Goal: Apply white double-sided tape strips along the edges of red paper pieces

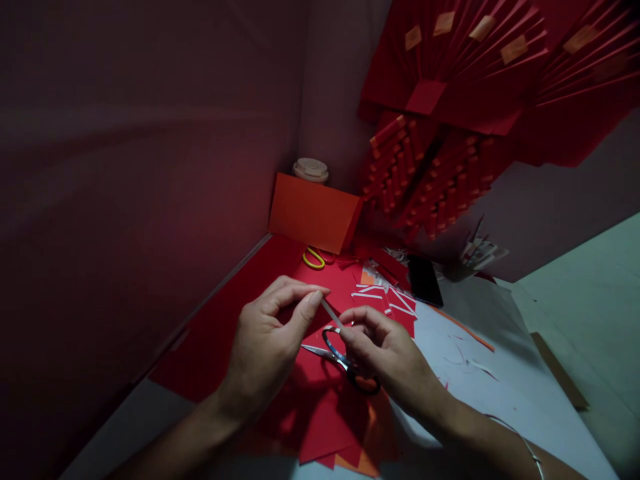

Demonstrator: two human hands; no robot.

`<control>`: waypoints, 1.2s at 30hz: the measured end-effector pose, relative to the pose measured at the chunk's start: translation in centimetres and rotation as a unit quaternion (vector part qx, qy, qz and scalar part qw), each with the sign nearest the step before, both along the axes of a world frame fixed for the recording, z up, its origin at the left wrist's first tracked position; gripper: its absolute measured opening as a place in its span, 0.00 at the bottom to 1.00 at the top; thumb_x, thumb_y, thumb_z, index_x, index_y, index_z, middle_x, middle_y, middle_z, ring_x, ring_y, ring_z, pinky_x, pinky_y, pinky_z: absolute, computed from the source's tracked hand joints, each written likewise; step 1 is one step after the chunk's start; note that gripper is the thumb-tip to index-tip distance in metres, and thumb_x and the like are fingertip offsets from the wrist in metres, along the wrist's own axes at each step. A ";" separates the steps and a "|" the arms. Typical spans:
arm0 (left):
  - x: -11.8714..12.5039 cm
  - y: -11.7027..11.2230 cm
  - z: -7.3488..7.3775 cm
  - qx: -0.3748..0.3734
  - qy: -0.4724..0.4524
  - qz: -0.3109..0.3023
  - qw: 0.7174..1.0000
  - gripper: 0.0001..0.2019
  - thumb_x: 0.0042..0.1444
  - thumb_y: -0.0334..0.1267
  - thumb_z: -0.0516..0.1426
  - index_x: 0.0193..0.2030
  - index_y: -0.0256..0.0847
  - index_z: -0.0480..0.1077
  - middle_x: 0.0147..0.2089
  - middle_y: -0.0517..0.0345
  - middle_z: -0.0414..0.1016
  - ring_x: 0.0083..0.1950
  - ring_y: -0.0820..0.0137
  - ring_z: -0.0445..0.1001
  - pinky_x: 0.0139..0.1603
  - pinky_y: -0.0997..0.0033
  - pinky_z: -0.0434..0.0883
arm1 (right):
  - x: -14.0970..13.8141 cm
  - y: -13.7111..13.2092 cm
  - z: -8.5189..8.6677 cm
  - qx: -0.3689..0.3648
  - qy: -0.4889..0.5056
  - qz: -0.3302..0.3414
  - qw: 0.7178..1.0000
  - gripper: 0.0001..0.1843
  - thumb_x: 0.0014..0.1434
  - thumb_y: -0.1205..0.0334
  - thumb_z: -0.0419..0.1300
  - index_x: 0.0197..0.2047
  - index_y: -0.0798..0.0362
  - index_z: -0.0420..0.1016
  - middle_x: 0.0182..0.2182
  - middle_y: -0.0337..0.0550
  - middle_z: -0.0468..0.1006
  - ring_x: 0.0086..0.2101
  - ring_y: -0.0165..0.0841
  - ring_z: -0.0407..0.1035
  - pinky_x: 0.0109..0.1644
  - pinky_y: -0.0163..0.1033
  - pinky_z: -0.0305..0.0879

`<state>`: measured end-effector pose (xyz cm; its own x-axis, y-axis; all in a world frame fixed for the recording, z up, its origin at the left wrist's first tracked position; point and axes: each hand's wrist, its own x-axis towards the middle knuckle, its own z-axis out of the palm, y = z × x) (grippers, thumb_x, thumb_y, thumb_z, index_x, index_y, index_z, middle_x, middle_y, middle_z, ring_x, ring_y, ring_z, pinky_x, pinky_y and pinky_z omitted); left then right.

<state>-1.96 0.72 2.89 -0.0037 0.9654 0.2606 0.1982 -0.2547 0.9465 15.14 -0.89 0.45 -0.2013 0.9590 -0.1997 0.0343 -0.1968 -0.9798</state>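
Observation:
Between my two hands runs a narrow white strip (332, 313), perhaps paper or tape. My left hand (273, 333) pinches its upper end between thumb and forefinger. The lower end is in the fingertips of my right hand (383, 343). Just beneath the hands lies a pair of scissors (336, 357) with dark handles, partly covered by my right hand. Sheets of red paper (325, 420) are spread under them. Beyond my fingers, red paper pieces bearing white strips (383, 297) lie on the table.
A folded orange card (314, 212) stands at the back, before a lidded cup (311, 169). Nearby are yellow-handled scissors (314, 259), a black phone (425, 280) and a pen holder (463, 267). Red pleated fans (465, 73) hang on the wall. Paper scraps (470, 363) dot the white table (510, 387).

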 end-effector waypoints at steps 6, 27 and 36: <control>-0.1 0.1 0.3 -0.010 -0.010 0.012 1.000 0.08 0.57 0.41 0.59 0.35 0.41 0.77 0.35 0.59 0.77 0.40 0.69 0.74 0.42 0.75 0.67 | 0.0 -0.1 -0.5 0.033 0.012 -0.017 0.999 0.18 0.57 0.52 0.63 0.46 0.51 0.65 0.20 0.28 0.64 0.20 0.25 0.59 0.22 0.28 0.55; -0.7 1.0 0.5 -0.124 -0.056 -0.088 0.987 0.07 0.52 0.41 0.62 0.32 0.40 0.74 0.31 0.62 0.75 0.34 0.72 0.73 0.37 0.77 0.68 | 1.0 0.2 1.1 0.105 -0.101 -0.038 0.989 0.09 0.59 0.55 0.60 0.34 0.53 0.73 0.21 0.34 0.67 0.23 0.27 0.61 0.26 0.32 0.59; -0.8 1.0 0.2 -0.233 -0.027 -0.209 0.949 0.05 0.49 0.38 0.62 0.30 0.39 0.72 0.24 0.63 0.71 0.24 0.75 0.67 0.24 0.79 0.62 | 1.2 -0.2 1.5 0.094 -0.124 0.047 0.987 0.07 0.59 0.59 0.59 0.33 0.53 0.73 0.22 0.34 0.67 0.24 0.27 0.59 0.28 0.33 0.56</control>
<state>-2.75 1.74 3.10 0.4042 0.8958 -0.1848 0.1192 0.1487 0.9817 16.32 -1.13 1.97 -0.2575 0.9635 -0.0735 0.2876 0.0038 -0.9578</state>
